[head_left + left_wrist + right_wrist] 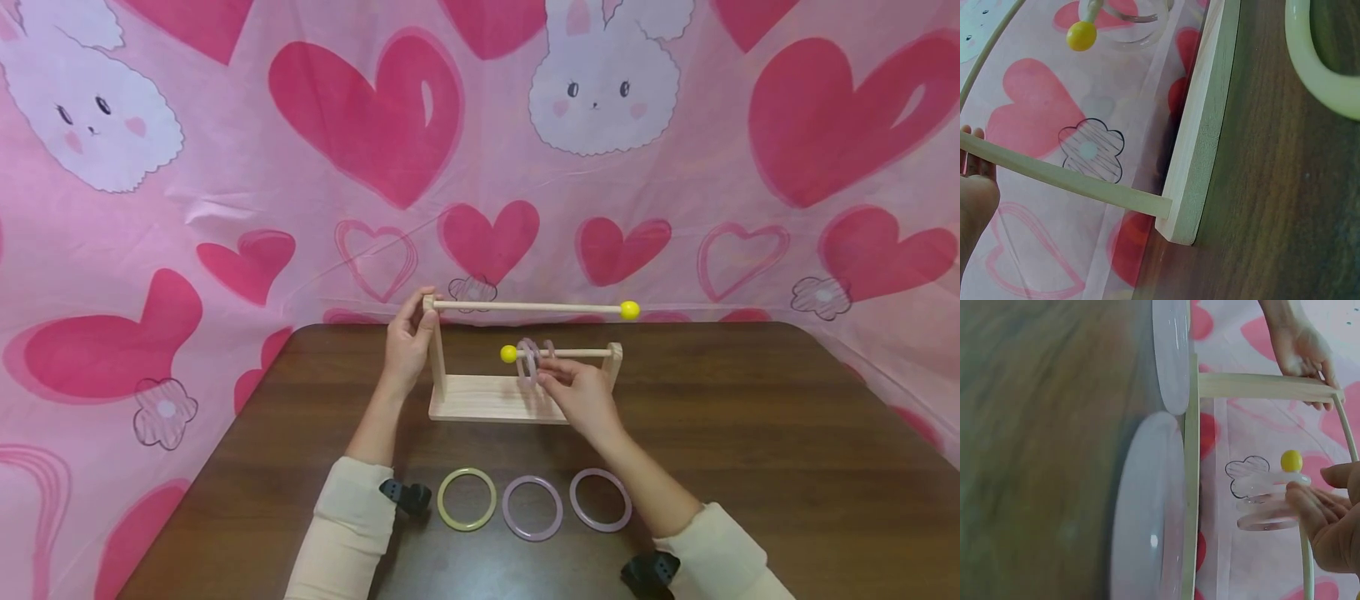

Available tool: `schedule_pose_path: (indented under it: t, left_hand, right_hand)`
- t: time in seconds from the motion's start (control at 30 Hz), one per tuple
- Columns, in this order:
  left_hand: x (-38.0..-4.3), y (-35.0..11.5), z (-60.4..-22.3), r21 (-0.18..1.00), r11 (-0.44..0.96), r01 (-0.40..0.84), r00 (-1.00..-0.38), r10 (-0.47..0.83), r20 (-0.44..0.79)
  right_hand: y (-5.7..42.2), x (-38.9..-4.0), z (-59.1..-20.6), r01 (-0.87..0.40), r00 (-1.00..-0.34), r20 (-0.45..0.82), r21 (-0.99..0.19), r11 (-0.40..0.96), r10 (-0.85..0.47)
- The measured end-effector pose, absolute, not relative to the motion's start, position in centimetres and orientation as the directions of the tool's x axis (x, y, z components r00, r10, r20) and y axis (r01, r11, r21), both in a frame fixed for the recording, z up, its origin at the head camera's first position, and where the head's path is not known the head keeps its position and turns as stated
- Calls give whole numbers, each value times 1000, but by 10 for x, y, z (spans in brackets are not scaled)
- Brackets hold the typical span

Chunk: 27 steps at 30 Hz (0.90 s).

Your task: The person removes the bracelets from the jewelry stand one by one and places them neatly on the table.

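Note:
A wooden stand (480, 398) with two posts carries a long upper rod (525, 307) and a shorter lower rod (585, 353), each tipped with a yellow ball. My left hand (407, 348) grips the top of the left post (1072, 181), thumb in front and fingers behind. Three translucent pinkish rings (527, 367) hang on the lower rod, close behind its yellow ball (1291, 460). At these rings is my right hand (583, 398), its fingertips against them. In the right wrist view, a gap shows between thumb and fingers.
On the brown table (750, 433), in front of the stand, lie a yellow-green ring (467, 530) and two purple rings (532, 537). A pink cloth (495, 175) with hearts and rabbits hangs behind the table.

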State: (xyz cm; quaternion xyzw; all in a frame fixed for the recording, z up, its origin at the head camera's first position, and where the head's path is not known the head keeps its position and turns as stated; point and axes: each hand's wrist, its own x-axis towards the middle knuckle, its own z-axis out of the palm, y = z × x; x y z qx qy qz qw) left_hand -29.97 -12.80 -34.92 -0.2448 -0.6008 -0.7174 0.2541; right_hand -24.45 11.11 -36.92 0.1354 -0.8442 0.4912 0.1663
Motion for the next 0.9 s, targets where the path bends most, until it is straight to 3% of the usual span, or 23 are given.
schedule_pose_path:
  t: [0.3, 0.9]
  left_hand:
    - [-299, -129, -349, 746, -144, 650, -759, -68, 648]
    - [-300, -128, -349, 718, -178, 673, -735, -56, 675]
  right_hand:
    - [100, -250, -371, -371, -895, 436, -610, 700, -95]
    - [95, -254, -373, -344, -896, 440, -608, 716, -57]
